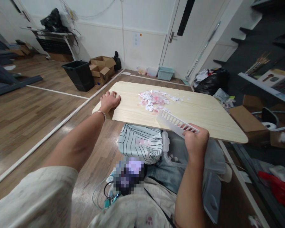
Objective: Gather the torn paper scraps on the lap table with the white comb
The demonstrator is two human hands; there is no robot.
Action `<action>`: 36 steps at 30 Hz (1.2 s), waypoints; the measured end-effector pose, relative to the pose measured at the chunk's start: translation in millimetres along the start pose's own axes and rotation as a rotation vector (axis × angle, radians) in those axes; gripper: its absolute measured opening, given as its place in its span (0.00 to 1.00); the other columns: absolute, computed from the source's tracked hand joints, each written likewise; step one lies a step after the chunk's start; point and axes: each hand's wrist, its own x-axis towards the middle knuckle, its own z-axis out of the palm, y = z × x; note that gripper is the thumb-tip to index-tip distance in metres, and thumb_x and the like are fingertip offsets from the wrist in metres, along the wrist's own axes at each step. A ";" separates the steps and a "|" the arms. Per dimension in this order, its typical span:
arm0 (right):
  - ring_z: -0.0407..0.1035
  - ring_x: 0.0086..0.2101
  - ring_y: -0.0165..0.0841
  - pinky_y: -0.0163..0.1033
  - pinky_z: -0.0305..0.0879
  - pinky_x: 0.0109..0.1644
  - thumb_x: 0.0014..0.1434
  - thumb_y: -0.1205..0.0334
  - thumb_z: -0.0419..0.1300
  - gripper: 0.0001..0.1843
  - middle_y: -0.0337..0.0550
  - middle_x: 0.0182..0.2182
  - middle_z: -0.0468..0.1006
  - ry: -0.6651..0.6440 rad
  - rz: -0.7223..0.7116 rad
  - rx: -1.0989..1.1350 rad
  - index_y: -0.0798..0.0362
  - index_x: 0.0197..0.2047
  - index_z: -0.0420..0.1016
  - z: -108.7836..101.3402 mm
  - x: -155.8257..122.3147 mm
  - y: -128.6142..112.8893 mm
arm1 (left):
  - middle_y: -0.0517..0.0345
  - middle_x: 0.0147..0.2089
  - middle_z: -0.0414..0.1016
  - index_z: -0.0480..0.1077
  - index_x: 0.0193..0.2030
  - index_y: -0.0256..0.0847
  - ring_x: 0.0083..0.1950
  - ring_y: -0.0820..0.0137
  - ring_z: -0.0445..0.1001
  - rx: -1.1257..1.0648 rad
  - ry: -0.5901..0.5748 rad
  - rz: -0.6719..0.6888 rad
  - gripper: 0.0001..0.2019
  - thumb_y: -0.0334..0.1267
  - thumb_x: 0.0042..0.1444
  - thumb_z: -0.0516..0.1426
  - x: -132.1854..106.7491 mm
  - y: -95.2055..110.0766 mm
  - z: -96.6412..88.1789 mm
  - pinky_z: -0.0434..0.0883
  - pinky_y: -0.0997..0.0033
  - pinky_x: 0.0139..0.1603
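Right hand [196,138] grips tray [174,123] (left hand [110,100] on table [209,110]).

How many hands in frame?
2. The left hand lies flat on the table's left edge; the right hand grips a white slotted tool at the near edge. No others visible.

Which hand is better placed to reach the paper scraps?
Probably the right hand: it holds the white slotted tray beside the paper scraps; the left hand rests on the table corner, farther off.
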 end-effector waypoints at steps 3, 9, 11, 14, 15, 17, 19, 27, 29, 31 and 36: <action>0.69 0.25 0.41 0.43 0.63 0.31 0.39 0.59 0.58 0.08 0.39 0.19 0.72 -0.043 0.028 0.018 0.46 0.21 0.80 1.0 0.1 -3.6 | 0.29 0.84 0.72 0.73 0.83 0.46 0.82 0.28 0.70 0.000 0.001 0.001 0.38 0.59 0.74 0.47 1.1 -0.4 0.3 0.66 0.28 0.81; 0.73 0.26 0.43 0.43 0.65 0.30 0.36 0.59 0.58 0.07 0.43 0.20 0.77 -0.119 0.069 0.075 0.46 0.19 0.78 4.6 -1.0 -8.2 | 0.30 0.85 0.71 0.73 0.83 0.45 0.82 0.29 0.70 0.001 -0.007 -0.001 0.39 0.59 0.73 0.46 0.0 0.2 -1.2 0.66 0.28 0.82; 0.73 0.26 0.43 0.43 0.65 0.30 0.35 0.60 0.58 0.06 0.43 0.20 0.77 -0.130 0.070 0.088 0.46 0.18 0.77 5.9 -1.7 -9.0 | 0.30 0.85 0.71 0.73 0.83 0.44 0.83 0.28 0.69 -0.006 -0.004 0.001 0.40 0.59 0.73 0.47 -0.9 0.6 -1.8 0.65 0.28 0.82; 0.73 0.25 0.42 0.43 0.63 0.29 0.35 0.59 0.58 0.06 0.42 0.19 0.77 -0.139 0.068 0.084 0.46 0.17 0.77 5.9 -2.6 -10.1 | 0.30 0.86 0.70 0.72 0.83 0.45 0.83 0.28 0.69 -0.013 -0.002 0.001 0.40 0.60 0.73 0.46 -1.8 0.9 -2.6 0.65 0.27 0.83; 0.73 0.25 0.42 0.43 0.63 0.29 0.35 0.59 0.58 0.06 0.42 0.19 0.77 -0.141 0.064 0.082 0.46 0.17 0.77 5.6 -2.9 -10.4 | 0.30 0.86 0.70 0.72 0.83 0.45 0.83 0.28 0.68 -0.013 -0.004 0.000 0.40 0.60 0.73 0.46 -2.0 1.0 -2.8 0.65 0.27 0.83; 0.74 0.26 0.43 0.43 0.66 0.30 0.36 0.60 0.59 0.06 0.43 0.21 0.79 -0.145 0.049 0.098 0.45 0.18 0.78 5.4 -3.5 -10.4 | 0.30 0.86 0.70 0.72 0.84 0.45 0.84 0.29 0.68 -0.011 -0.010 -0.003 0.40 0.60 0.72 0.46 -2.1 1.1 -3.4 0.65 0.27 0.83; 0.79 0.29 0.46 0.45 0.73 0.33 0.38 0.61 0.60 0.07 0.44 0.24 0.83 -0.138 0.023 0.131 0.45 0.21 0.80 7.6 -4.9 -9.8 | 0.30 0.86 0.70 0.72 0.84 0.44 0.83 0.29 0.69 -0.007 -0.016 -0.003 0.41 0.60 0.72 0.46 -2.1 1.2 -4.0 0.65 0.28 0.83; 0.89 0.38 0.50 0.49 0.82 0.46 0.45 0.61 0.59 0.17 0.46 0.33 0.92 -0.100 -0.173 0.141 0.46 0.30 0.91 45.7 -18.2 -6.1 | 0.28 0.85 0.70 0.72 0.83 0.42 0.83 0.28 0.69 -0.001 -0.022 -0.003 0.40 0.59 0.73 0.46 -4.1 2.9 -6.3 0.65 0.27 0.83; 0.90 0.39 0.50 0.49 0.83 0.47 0.46 0.62 0.59 0.18 0.46 0.34 0.93 -0.160 -0.219 0.150 0.45 0.30 0.92 51.8 -19.8 -6.8 | 0.29 0.85 0.70 0.72 0.83 0.42 0.83 0.28 0.69 -0.003 -0.024 -0.002 0.40 0.59 0.73 0.46 -3.9 3.0 -6.1 0.65 0.27 0.83; 0.90 0.39 0.50 0.48 0.83 0.46 0.46 0.63 0.58 0.19 0.45 0.34 0.93 -0.198 -0.215 0.138 0.45 0.30 0.93 53.7 -19.9 -8.4 | 0.29 0.86 0.70 0.72 0.83 0.42 0.83 0.28 0.69 -0.008 -0.019 -0.003 0.40 0.59 0.73 0.46 -3.2 2.8 -5.4 0.64 0.27 0.83; 0.88 0.35 0.49 0.46 0.79 0.41 0.44 0.64 0.58 0.19 0.44 0.30 0.92 -0.220 -0.132 0.126 0.45 0.28 0.93 50.0 -16.8 -12.8 | 0.29 0.85 0.70 0.72 0.83 0.43 0.83 0.28 0.69 -0.014 -0.008 -0.005 0.40 0.60 0.72 0.47 -1.0 1.4 -3.0 0.64 0.26 0.83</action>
